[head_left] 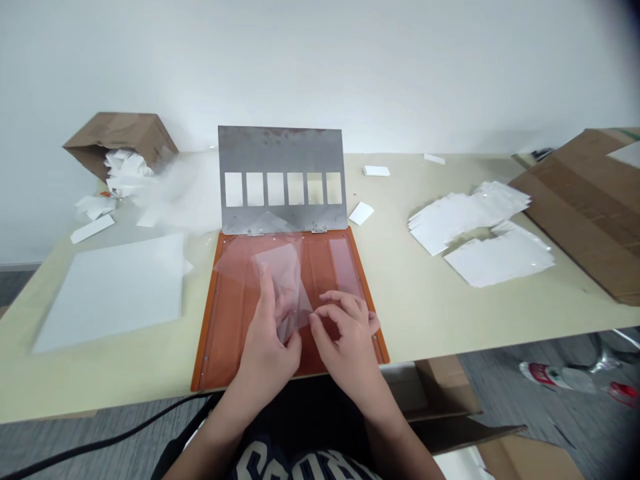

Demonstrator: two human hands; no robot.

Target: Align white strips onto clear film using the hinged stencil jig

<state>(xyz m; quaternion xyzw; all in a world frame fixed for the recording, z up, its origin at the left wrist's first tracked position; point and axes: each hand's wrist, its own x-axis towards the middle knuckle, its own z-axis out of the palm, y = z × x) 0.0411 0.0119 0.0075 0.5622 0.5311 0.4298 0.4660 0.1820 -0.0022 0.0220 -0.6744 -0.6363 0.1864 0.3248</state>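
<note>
My left hand [267,337] is closed around thin, clear plastic film pieces [280,261], which fan out above its fingers. Thumb and index finger of my right hand [350,333] pinch at the lower right corner of the film. Both hands are over an orange tray-like board [223,347] with long shallow slots. A pale clear strip [346,267] lies in the board's right slot. Hinged to the board's back edge, a grey metal plate [280,150] stands upright with a row of several rectangular windows.
On the left lie a stack of translucent sheets [117,287] and a tipped paper bag [135,127] spilling white scraps. White card piles [500,257] spread on the right beside a cardboard box [585,207]. Small white pieces [361,213] lie near the plate. Below is an open carton [445,387].
</note>
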